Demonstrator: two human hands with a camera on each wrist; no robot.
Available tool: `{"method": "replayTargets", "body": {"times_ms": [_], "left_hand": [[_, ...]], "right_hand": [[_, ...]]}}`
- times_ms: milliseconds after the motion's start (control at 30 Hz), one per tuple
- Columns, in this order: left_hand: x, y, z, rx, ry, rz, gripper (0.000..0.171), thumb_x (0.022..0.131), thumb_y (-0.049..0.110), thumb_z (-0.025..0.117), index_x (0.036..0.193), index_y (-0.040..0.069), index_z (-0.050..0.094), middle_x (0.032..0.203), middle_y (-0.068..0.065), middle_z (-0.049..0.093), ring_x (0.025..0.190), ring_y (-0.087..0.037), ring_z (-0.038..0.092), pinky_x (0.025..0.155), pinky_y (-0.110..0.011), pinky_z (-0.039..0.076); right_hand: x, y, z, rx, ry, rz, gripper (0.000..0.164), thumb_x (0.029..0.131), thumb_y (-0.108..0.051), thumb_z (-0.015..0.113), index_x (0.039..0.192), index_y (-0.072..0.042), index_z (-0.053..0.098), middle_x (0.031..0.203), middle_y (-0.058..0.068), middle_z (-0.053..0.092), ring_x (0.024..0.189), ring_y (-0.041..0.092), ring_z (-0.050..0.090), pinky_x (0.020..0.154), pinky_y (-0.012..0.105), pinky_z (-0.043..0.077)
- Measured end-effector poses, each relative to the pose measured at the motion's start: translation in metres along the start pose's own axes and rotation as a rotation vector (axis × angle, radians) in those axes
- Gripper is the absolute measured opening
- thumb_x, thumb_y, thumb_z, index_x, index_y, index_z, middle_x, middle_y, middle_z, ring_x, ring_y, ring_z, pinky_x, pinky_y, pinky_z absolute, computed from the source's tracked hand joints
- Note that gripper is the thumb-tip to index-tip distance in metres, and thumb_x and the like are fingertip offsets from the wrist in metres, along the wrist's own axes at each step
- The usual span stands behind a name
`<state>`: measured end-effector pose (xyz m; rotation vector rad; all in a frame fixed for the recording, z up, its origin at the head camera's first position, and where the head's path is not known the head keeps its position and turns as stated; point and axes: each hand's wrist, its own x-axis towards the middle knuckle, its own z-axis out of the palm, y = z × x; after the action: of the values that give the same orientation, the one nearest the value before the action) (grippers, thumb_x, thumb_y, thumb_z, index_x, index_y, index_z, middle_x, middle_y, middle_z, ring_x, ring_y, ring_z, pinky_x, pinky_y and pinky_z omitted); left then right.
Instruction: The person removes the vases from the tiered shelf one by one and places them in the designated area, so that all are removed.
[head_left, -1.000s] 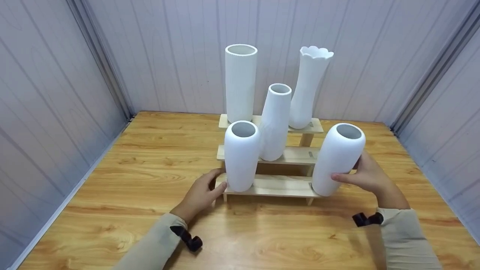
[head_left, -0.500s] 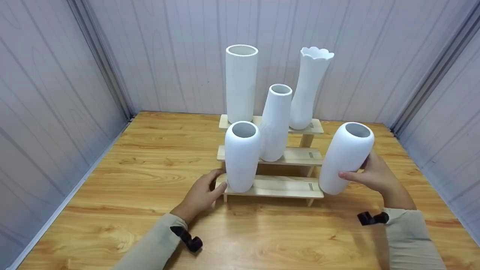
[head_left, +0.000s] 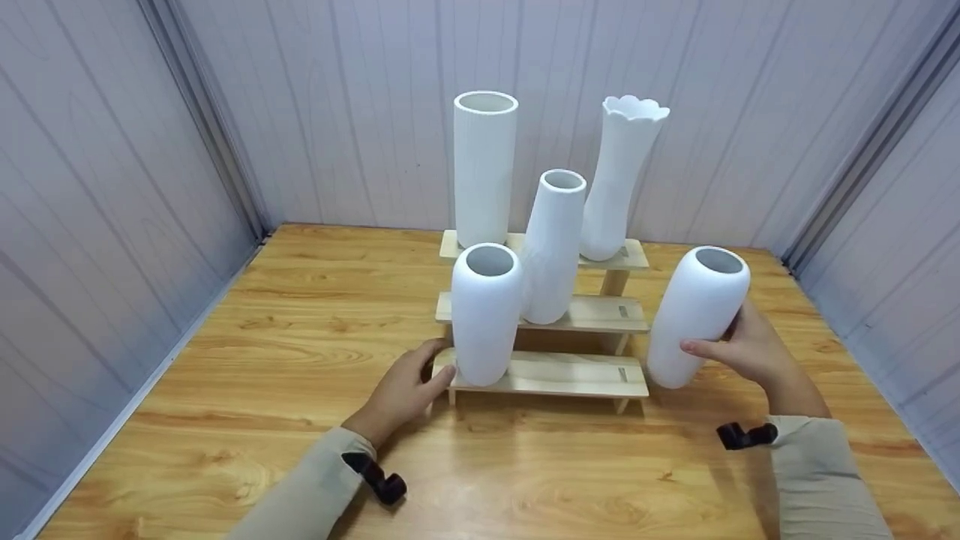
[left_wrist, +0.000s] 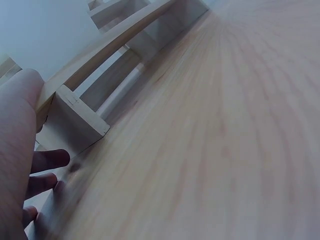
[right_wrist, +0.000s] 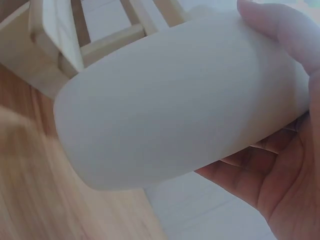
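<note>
My right hand (head_left: pixel 750 349) grips a rounded white vase (head_left: pixel 694 322) with the thumb across its front. The vase leans, mouth toward the upper right, just beyond the right end of the lowest step of a wooden tiered stand (head_left: pixel 570 375). In the right wrist view the vase's smooth side (right_wrist: pixel 165 110) fills the middle, fingers wrapped beneath it. My left hand (head_left: pixel 405 382) holds the left end of that lowest step, thumb at its edge beside a matching white vase (head_left: pixel 486 330). The left wrist view shows several fingertips (left_wrist: pixel 52 159) below the step's end, near the tabletop.
A tapered white vase (head_left: pixel 553 247) stands on the middle step. On the top step are a straight cylindrical vase (head_left: pixel 484 172) and a scalloped-rim vase (head_left: pixel 615 180). Panelled walls (head_left: pixel 375 112) enclose the wooden table (head_left: pixel 300 300) at the back and sides.
My right hand has carried the vase rightward, off the right end of the lowest step. My left hand has stayed at the stand's left end.
</note>
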<state>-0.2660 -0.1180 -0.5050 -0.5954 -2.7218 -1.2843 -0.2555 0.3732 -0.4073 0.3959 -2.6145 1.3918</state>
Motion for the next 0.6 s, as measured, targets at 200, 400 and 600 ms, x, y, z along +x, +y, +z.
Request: {"method": "replayTargets", "body": {"times_ms": [200, 400, 600], "left_hand": [[0.0, 0.0, 0.0, 0.003, -0.012, 0.01, 0.047, 0.102, 0.043, 0.058, 0.143, 0.021, 0.054, 0.088, 0.002, 0.052, 0.083, -0.019, 0.049, 0.075, -0.039, 0.04], [0.001, -0.001, 0.0, -0.001, -0.015, 0.038, 0.044, 0.103, 0.042, 0.057, 0.142, 0.022, 0.055, 0.073, 0.006, 0.045, 0.067, -0.013, 0.043, 0.064, -0.033, 0.038], [0.001, 0.0, -0.001, 0.022, -0.015, 0.032, 0.044, 0.103, 0.041, 0.056, 0.142, 0.022, 0.055, 0.071, 0.006, 0.044, 0.065, -0.011, 0.042, 0.063, -0.031, 0.037]], "right_hand": [[0.002, 0.013, 0.003, 0.019, 0.039, 0.015, 0.088, 0.08, -0.008, 0.086, 0.147, 0.001, 0.029, 0.135, 0.023, 0.05, 0.108, 0.0, 0.056, 0.083, 0.02, 0.051], [0.003, 0.022, 0.006, 0.016, 0.052, 0.039, 0.088, 0.082, -0.011, 0.085, 0.148, -0.001, 0.028, 0.136, 0.022, 0.049, 0.108, 0.001, 0.055, 0.082, 0.02, 0.051], [0.006, 0.026, 0.008, 0.007, 0.051, 0.055, 0.092, 0.081, -0.013, 0.086, 0.15, -0.003, 0.026, 0.139, 0.02, 0.049, 0.118, 0.023, 0.055, 0.083, 0.021, 0.05]]}}
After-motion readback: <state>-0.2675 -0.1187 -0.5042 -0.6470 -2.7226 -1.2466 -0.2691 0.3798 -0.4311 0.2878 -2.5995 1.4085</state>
